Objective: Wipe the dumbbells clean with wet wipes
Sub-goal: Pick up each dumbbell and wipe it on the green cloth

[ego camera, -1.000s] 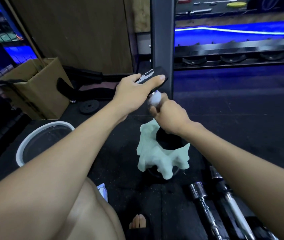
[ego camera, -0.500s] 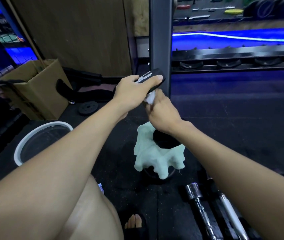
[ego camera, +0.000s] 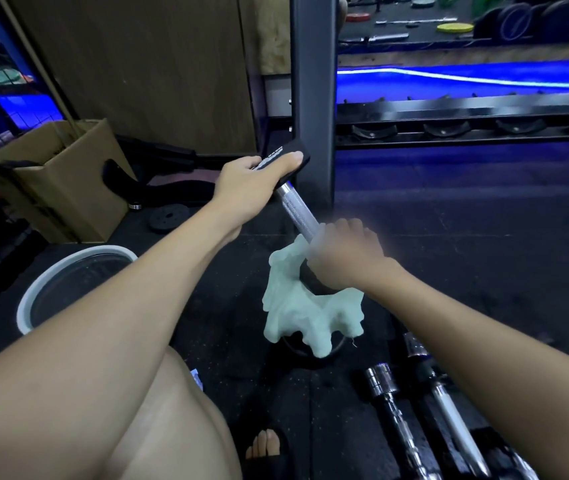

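R hand [ego camera: 343,256] is curling its fingers [ego camera: 352,226] around the wet wipe [ego camera: 296,306], which is bunching round the low end of the dumbbell's steel handle [ego camera: 298,209]; most of the wipe is hanging loose below the fist. The hand is blurry, so prob mid-stroke, but I can't say which way it's going. L hand [ego camera: 251,183] is clamping its fingers [ego camera: 284,160] over the top black head [ego camera: 286,157], thumb side hidden. The dumbbell is standing tilted, its bottom head [ego camera: 314,348] sitting on the rubber floor [ego camera: 466,237] under the wipe.

What could go wrong imo: the whole thing is balancing on one head edge, so a hard downward rub could be kicking the base out sideways. If the top grip slips, it's dropping near the bare toes [ego camera: 264,448] just in front. The dangling wipe could also be dragging on the gritty floor and smearing dirt back on.

Room-wise: the rack post [ego camera: 312,98] is sitting right behind the top head, so no space to lean it fwd. More dumbbells [ego camera: 390,407] are lying close on the R, the white tub [ego camera: 68,271] on the L. Open floor is mostly far R.
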